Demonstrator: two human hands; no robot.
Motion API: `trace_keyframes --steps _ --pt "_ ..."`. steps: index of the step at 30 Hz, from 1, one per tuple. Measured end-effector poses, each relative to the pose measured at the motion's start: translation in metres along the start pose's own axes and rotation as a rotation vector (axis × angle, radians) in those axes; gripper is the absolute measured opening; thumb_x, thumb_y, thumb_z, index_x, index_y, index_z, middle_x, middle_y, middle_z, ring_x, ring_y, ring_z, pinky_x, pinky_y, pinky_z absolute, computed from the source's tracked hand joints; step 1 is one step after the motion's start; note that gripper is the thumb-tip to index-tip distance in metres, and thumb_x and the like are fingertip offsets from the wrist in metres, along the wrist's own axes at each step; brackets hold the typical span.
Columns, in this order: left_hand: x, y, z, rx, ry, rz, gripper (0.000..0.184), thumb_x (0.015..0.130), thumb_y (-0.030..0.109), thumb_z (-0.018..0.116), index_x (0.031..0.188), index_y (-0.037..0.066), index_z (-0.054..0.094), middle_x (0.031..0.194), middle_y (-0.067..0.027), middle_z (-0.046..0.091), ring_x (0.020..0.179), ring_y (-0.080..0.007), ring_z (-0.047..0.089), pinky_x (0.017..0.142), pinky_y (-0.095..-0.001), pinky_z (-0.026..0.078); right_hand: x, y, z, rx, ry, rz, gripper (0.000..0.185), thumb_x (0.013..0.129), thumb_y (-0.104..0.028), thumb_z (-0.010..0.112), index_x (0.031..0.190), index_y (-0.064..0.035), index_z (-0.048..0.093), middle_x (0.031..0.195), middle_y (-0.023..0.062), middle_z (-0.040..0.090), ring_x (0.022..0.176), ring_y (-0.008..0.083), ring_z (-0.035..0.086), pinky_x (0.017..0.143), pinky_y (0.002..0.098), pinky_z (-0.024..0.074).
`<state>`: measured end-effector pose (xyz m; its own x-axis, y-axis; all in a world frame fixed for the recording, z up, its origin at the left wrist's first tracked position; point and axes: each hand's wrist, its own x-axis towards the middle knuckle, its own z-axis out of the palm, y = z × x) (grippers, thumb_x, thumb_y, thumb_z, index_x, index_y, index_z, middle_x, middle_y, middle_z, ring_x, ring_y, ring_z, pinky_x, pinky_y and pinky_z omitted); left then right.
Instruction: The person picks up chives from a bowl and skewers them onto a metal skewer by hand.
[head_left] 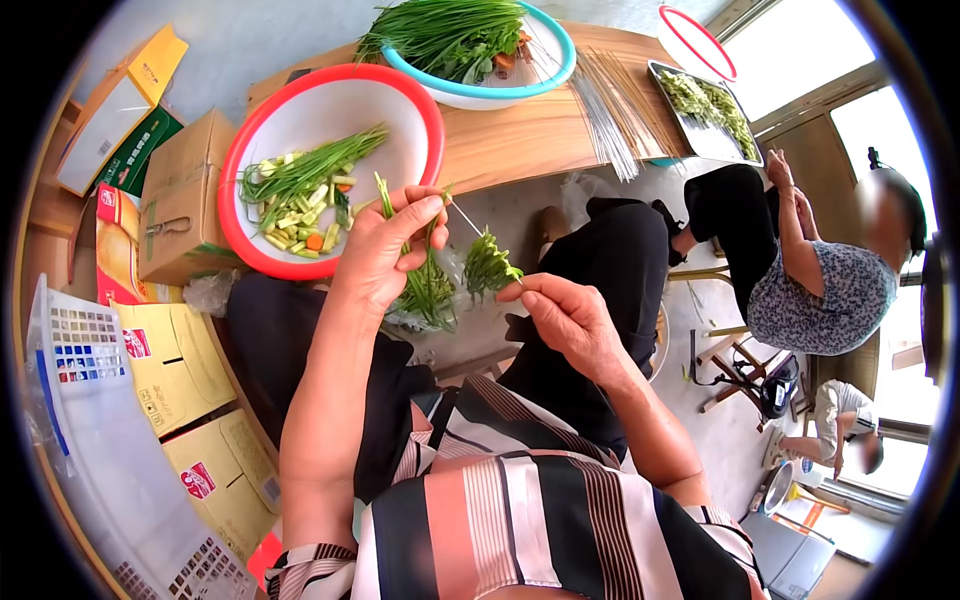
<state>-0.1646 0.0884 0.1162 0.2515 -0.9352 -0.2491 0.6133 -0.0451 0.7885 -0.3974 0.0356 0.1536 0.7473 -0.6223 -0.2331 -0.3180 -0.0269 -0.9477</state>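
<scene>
My left hand [393,245] is closed around a small bunch of green chives [428,290], whose long leaves hang below the fingers. A thin skewer [463,215] runs between my hands, with folded greens [488,264] bunched on it near my right hand. My right hand [570,322] pinches the skewer's near end between thumb and forefinger. The far end of the skewer reaches the left fingertips; whether they grip it, I cannot tell. Just beyond my left hand is a red-rimmed bowl [432,130] holding chives, cut green stalks and carrot pieces.
On the wooden table [500,150] are a blue-rimmed bowl [570,50] of greens, loose skewers [612,110] and a metal tray [752,152] with filled skewers. Cardboard boxes [185,190] and a white plastic crate [110,440] stand left. A seated person [825,290] is at the right.
</scene>
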Motion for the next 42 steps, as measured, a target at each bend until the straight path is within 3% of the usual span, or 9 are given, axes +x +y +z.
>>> trace_keyframes --steps 8,10,14,16,42 --pt "0.0 0.001 -0.002 -0.002 0.018 -0.009 0.016 0.087 0.015 0.067 0.099 0.004 0.062 0.082 -0.0007 0.061 0.064 -0.0065 0.056 0.04 -0.0148 0.029 0.0 0.002 0.001 -0.006 0.006 0.019 0.022 0.096 -0.016 0.051 0.104 -0.0004 0.065 0.056 -0.0021 0.04 0.055 0.0048 0.036 0.05 0.0236 0.0325" --pt "0.0 0.001 -0.003 -0.01 0.008 -0.008 0.017 0.087 0.015 0.067 0.099 0.004 0.062 0.082 -0.0006 0.061 0.063 -0.0063 0.055 0.04 -0.0147 0.029 0.0 0.007 0.003 0.019 -0.003 -0.053 0.024 0.1 -0.018 0.047 0.106 -0.0013 0.064 0.055 -0.01 0.032 0.049 -0.0002 0.027 0.045 0.0188 0.0206" --pt "0.0 0.001 -0.002 -0.018 0.002 -0.01 0.017 0.086 0.015 0.068 0.099 0.004 0.062 0.082 -0.0003 0.061 0.063 -0.0061 0.055 0.04 -0.0146 0.028 0.0 0.005 0.004 0.017 0.005 -0.068 0.024 0.1 -0.017 0.047 0.106 -0.0013 0.064 0.054 -0.0099 0.032 0.049 -0.0003 0.027 0.045 0.0187 0.0208" --pt "0.0 0.001 -0.003 -0.009 0.002 -0.008 0.017 0.086 0.016 0.068 0.098 0.004 0.063 0.081 -0.0002 0.061 0.063 -0.0059 0.055 0.04 -0.0145 0.028 -0.001 -0.001 0.001 -0.02 0.004 0.009 0.022 0.096 -0.016 0.051 0.104 -0.0003 0.065 0.057 -0.002 0.04 0.055 0.0047 0.036 0.05 0.0234 0.0323" --pt "-0.004 0.004 0.0 0.029 0.012 0.025 0.013 0.085 0.011 0.069 0.094 0.003 0.065 0.075 0.0011 0.06 0.06 -0.0032 0.054 0.041 -0.0139 0.029 -0.003 -0.003 0.002 0.021 -0.011 0.032 0.022 0.097 -0.015 0.049 0.104 -0.0012 0.066 0.056 -0.0056 0.039 0.054 0.0024 0.035 0.048 0.0211 0.0289"
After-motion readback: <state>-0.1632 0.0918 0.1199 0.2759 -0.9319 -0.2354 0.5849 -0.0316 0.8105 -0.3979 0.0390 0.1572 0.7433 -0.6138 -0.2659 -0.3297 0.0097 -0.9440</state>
